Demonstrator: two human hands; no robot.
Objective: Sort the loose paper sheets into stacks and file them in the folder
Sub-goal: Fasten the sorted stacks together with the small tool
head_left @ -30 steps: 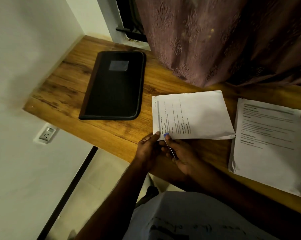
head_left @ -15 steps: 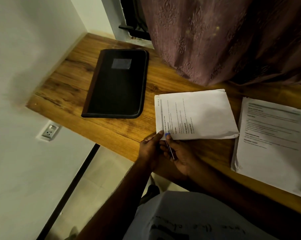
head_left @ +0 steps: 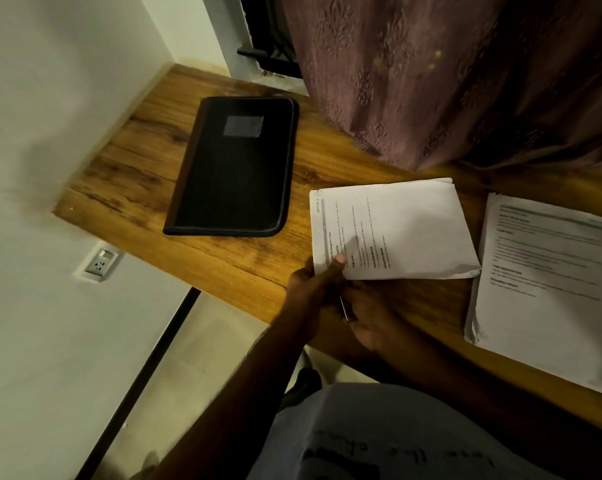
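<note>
A small stack of printed white sheets [head_left: 403,230] lies in the middle of the wooden desk [head_left: 237,268]. My left hand [head_left: 313,282] pinches its near left corner, thumb on top of the page. Just behind and below it, my right hand [head_left: 368,317] holds a thin dark pen-like object, fingers curled round it, beside the stack's near edge. A second, larger stack of printed sheets [head_left: 541,289] lies at the right. The black zip folder [head_left: 237,168] lies shut at the left back of the desk, away from both hands.
A mauve patterned curtain [head_left: 431,74] hangs over the desk's back edge, just behind the middle stack. A white wall closes the left side, with a power socket [head_left: 100,265] below the desk. Floor tiles and my lap show below the near edge.
My left thumb has slid onto the corner of the middle stack and now pinches it. The right hand's fingertip has drawn back off the paper. The view shifted slightly.
</note>
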